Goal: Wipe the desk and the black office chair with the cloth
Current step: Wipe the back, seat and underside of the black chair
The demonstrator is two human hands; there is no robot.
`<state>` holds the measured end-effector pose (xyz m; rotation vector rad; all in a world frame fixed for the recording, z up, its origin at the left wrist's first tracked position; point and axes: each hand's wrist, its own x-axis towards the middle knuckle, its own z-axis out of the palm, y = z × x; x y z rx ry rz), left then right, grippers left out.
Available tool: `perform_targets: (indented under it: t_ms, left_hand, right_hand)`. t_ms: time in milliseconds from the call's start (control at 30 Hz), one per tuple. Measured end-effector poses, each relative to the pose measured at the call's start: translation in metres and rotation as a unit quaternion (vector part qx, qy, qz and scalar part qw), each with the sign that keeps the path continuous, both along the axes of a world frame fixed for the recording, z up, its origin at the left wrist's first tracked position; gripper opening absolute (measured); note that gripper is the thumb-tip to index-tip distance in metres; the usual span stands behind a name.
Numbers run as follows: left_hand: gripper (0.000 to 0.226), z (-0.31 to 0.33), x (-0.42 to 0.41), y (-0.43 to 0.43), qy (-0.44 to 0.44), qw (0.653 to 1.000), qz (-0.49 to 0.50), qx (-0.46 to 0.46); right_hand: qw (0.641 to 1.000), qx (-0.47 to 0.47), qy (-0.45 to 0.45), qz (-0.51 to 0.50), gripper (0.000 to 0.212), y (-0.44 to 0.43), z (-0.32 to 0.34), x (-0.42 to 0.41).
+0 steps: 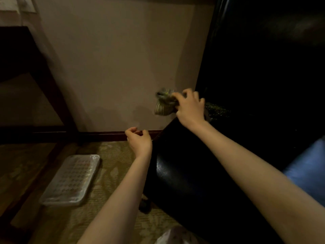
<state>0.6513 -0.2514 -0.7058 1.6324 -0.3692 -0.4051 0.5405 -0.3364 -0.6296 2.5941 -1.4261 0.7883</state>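
Note:
The black office chair point(184, 173) fills the right half of the view, its tall back point(263, 59) rising at the upper right. My right hand point(190, 107) grips a bunched striped green cloth point(164, 104) at the chair's left edge, where seat and back meet. Part of the cloth point(217, 109) trails to the right of the hand against the chair back. My left hand point(139, 140) hovers just left of the seat edge with fingers loosely curled, holding nothing. A dark wooden desk point(26, 55) stands at the far left, only its frame and leg showing.
A beige wall point(114, 59) with a dark skirting board lies straight ahead. On the patterned carpet point(114, 173) a clear plastic tray point(72, 180) lies below left. A chair caster point(145, 205) shows under the seat. Blue fabric point(309, 166) sits at the right edge.

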Motion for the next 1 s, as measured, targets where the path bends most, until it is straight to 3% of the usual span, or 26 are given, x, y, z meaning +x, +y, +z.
perform_targets:
  t_ms: [167, 267, 333, 433, 533, 633, 767, 800, 867, 900, 933, 1000]
  left_hand:
    - [0.037, 0.014, -0.019, -0.002, -0.132, 0.989, -0.036, 0.05]
    - [0.046, 0.02, -0.029, -0.009, -0.189, 0.971, -0.134, 0.062]
    - [0.044, 0.019, -0.031, -0.017, -0.197, 0.959, -0.185, 0.085]
    - [0.038, 0.015, -0.027, -0.025, -0.136, 0.977, -0.135, 0.094]
    - [0.033, 0.013, -0.026, -0.025, -0.113, 0.985, -0.108, 0.079]
    - [0.032, 0.013, -0.028, -0.027, -0.118, 0.982, -0.123, 0.082]
    - [0.031, 0.011, -0.027, -0.029, -0.122, 0.979, -0.134, 0.089]
    - [0.031, 0.01, -0.026, -0.027, -0.118, 0.979, -0.134, 0.094]
    - [0.03, 0.006, -0.025, -0.024, -0.109, 0.981, -0.132, 0.095]
    - [0.029, 0.005, -0.023, -0.025, -0.11, 0.982, -0.129, 0.085]
    - [0.03, 0.005, -0.022, -0.025, -0.109, 0.984, -0.123, 0.075]
    - [0.031, 0.007, -0.019, -0.025, -0.107, 0.985, -0.115, 0.067]
  right_hand:
    - [0.983, 0.039, -0.021, -0.176, 0.051, -0.02, 0.029, -0.076]
    - [0.96, 0.122, 0.004, -0.252, 0.052, -0.033, 0.01, -0.112]
    - [0.937, 0.18, 0.021, -0.299, 0.057, -0.04, -0.01, -0.119]
    - [0.913, 0.227, 0.001, -0.34, 0.061, -0.053, -0.027, -0.108]
    - [0.909, 0.255, -0.063, -0.323, 0.056, -0.065, -0.026, -0.082]
    - [0.91, 0.255, -0.061, -0.321, 0.06, -0.063, -0.022, -0.05]
    - [0.924, 0.302, -0.129, -0.196, 0.038, -0.053, -0.013, -0.007]
    - [0.912, 0.334, -0.19, -0.143, 0.026, -0.05, -0.014, 0.003]
    - [0.836, 0.402, -0.372, -0.042, 0.008, -0.038, -0.01, 0.02]
    - [0.811, 0.396, -0.431, -0.017, 0.013, -0.036, -0.003, 0.024]
    - [0.818, 0.367, -0.442, -0.011, 0.024, -0.038, 0.007, 0.025]
    - [0.897, 0.271, -0.344, -0.067, 0.037, -0.042, 0.026, 0.019]
